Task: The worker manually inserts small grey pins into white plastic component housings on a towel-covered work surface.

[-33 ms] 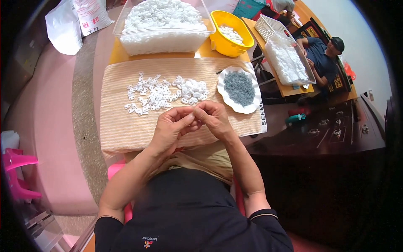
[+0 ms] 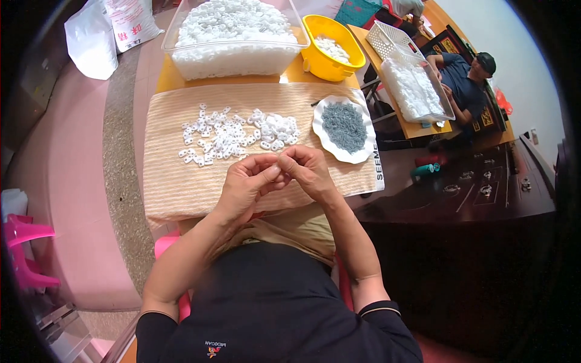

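Note:
My left hand [image 2: 247, 183] and my right hand [image 2: 310, 173] meet fingertip to fingertip over the near part of the striped cloth [image 2: 175, 187]. Both are closed in a pinch, and whatever lies between the fingers is hidden or too small to name. Just beyond them is a loose spread of small white plastic pieces with holes [image 2: 221, 136], with a denser heap on its right side. To the right of that heap, a white scalloped plate [image 2: 322, 138] holds a mound of thin dark grey pieces [image 2: 345, 127], too fine to identify.
Behind the cloth stand a clear tub [image 2: 236, 57] full of white pieces and a yellow basin [image 2: 324, 66] with some more. A co-worker [image 2: 463, 78] sits at another table on the far right, beside a tub of white pieces [image 2: 414, 91]. White sacks [image 2: 91, 42] stand far left; pink stools [image 2: 30, 242] are nearer.

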The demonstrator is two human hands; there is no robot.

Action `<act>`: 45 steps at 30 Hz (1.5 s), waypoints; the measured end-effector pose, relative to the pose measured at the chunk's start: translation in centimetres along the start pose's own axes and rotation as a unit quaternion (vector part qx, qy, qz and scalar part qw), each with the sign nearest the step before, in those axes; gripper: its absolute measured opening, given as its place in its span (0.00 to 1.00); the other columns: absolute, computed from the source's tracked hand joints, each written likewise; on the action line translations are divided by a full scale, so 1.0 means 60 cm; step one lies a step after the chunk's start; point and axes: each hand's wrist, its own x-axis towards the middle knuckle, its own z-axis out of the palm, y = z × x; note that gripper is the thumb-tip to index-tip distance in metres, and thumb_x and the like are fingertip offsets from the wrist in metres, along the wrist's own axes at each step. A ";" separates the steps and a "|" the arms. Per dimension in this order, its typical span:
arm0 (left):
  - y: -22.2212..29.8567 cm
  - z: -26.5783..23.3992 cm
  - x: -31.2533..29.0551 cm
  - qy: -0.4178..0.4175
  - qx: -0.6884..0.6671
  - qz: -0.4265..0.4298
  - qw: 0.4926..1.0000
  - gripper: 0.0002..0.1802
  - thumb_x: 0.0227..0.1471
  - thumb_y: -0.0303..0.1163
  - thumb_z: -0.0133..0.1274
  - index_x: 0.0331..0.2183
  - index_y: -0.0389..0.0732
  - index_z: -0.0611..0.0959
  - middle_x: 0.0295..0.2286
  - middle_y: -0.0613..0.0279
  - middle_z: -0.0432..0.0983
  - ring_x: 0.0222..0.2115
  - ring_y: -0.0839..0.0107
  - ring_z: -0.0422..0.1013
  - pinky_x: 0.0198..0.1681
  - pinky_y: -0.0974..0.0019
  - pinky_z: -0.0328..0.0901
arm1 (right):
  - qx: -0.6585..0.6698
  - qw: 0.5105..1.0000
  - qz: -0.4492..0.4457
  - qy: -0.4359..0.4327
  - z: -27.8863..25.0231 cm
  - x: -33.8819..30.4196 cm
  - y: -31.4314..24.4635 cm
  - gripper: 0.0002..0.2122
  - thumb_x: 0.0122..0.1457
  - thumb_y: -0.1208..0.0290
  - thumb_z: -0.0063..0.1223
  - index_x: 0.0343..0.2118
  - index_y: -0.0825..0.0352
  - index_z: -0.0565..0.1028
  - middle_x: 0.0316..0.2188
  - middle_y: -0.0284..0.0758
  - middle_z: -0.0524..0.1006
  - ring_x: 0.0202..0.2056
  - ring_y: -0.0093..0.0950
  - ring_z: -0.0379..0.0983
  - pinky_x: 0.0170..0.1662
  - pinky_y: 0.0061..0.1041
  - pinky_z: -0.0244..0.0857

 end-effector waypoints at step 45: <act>-0.006 0.013 -0.008 0.037 0.071 -0.058 0.995 0.06 0.51 0.26 0.58 0.31 0.40 0.76 0.25 0.67 0.74 0.25 0.79 0.71 0.33 0.74 0.71 | -0.655 0.722 -0.085 0.206 -0.116 0.008 -0.045 0.16 0.55 0.60 0.57 0.39 0.68 0.77 0.33 0.41 0.74 0.35 0.43 0.73 0.38 0.36 0.67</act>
